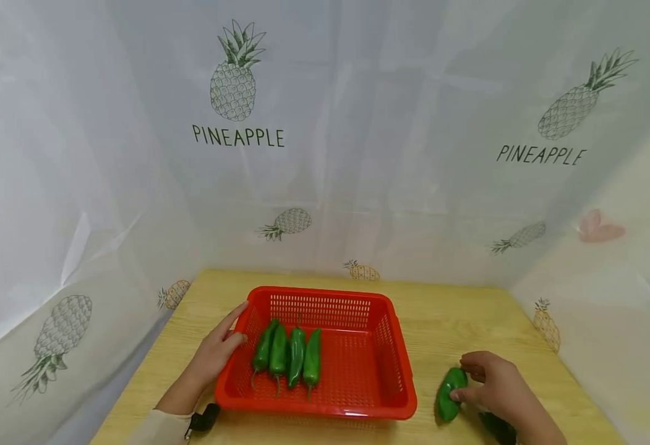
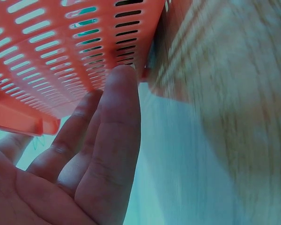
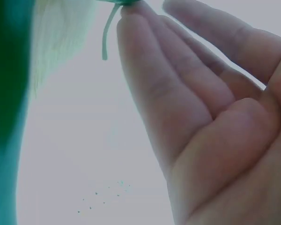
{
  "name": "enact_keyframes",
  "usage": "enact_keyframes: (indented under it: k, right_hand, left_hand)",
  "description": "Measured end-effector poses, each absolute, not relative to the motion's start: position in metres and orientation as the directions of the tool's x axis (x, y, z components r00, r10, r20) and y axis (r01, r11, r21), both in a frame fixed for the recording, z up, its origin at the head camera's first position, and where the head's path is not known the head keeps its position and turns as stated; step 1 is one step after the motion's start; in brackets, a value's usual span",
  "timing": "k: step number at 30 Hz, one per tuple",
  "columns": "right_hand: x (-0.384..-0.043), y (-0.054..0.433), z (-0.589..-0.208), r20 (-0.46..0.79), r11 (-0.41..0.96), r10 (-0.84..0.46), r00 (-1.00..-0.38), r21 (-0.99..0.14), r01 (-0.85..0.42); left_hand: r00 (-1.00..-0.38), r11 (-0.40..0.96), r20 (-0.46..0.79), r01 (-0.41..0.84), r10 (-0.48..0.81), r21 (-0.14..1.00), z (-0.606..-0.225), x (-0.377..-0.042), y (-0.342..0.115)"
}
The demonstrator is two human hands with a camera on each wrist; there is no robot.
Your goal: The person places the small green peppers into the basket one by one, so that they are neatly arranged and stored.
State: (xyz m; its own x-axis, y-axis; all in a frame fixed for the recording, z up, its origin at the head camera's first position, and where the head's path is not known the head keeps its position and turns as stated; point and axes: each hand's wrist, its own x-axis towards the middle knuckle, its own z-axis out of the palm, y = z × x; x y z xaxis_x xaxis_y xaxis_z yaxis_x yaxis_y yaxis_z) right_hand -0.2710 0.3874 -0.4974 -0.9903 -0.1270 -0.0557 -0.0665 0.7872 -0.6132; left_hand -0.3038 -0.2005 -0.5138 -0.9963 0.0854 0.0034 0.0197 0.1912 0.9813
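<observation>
A red plastic basket (image 1: 336, 413) with slotted walls stands on the table, and several long green chili peppers (image 1: 312, 361) lie side by side in its left part. My left hand (image 1: 213, 352) rests at the basket's left rim; in the left wrist view its straight fingers (image 2: 114, 126) touch the slotted wall from outside. To the right of the basket, my right hand (image 1: 497, 386) pinches a green pepper (image 1: 446, 395), thumb on its near side. The right wrist view shows a thin stem (image 3: 105, 37) by the fingertips. Another dark green pepper (image 1: 496, 426) lies partly hidden under the right wrist.
The wooden table (image 1: 458, 309) holds everything. A white curtain (image 1: 391, 154) printed with pineapples hangs behind and at both sides. A small black object (image 1: 205, 418) sits by the left wrist. Blurred green (image 3: 9, 70) fills the right wrist view's left edge.
</observation>
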Motion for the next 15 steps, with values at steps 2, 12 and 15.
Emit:
enact_keyframes:
  k: [2, 12, 15]
  right_hand:
    - [-0.2732, 0.3863, -0.5000, -0.023, 0.804, -0.168, -0.986, -0.582, -0.123]
    - [-0.2714, 0.3872, -0.5053, -0.083, 0.805, -0.234, -0.969, -0.575, -0.145]
    - [-0.2692, 0.3885, -0.5072, -0.118, 0.752, -0.282, -0.952, -0.644, -0.143]
  left_hand:
    - [-0.997, 0.195, -0.005, 0.010, 0.077, 0.981, -0.5162, -0.3023, -0.2000]
    - [-0.998, 0.213, -0.002, 0.010, 0.056, 0.977, -0.5139, -0.2990, -0.1954]
    - [-0.998, 0.199, -0.002, 0.010, 0.056, 0.980, -0.5138, -0.2981, -0.1947]
